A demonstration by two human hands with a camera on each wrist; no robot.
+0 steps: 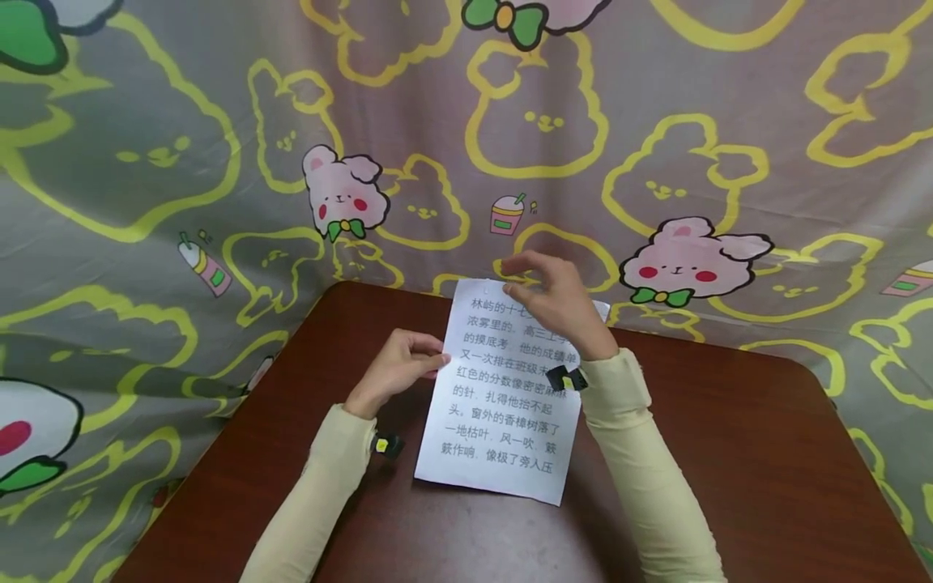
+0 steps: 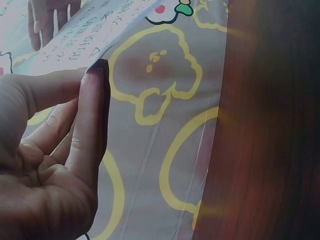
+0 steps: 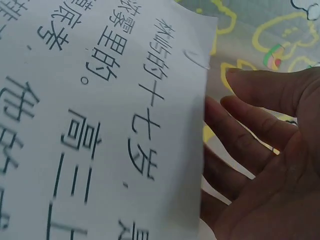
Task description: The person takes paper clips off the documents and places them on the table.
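Printed sheets of paper (image 1: 503, 405), lines of Chinese characters facing me, are held up over the table. My left hand (image 1: 404, 364) pinches their left edge between thumb and fingers; the left wrist view shows the edge between the thumb and index fingertip (image 2: 92, 82). At the top edge is my right hand (image 1: 557, 300), its thumb (image 3: 255, 90) spread away from the sheet and its fingers loosely bent, the tips partly hidden behind the paper. A small thin curved piece, like a paper clip (image 3: 196, 60), sits on the top edge near the corner.
A dark reddish-brown table (image 1: 729, 453) lies beneath the hands. Behind it and at both sides hangs a grey curtain (image 1: 437, 105) with yellow outlines and pink rabbit faces. Small black cameras (image 1: 386, 445) are strapped to both wrists.
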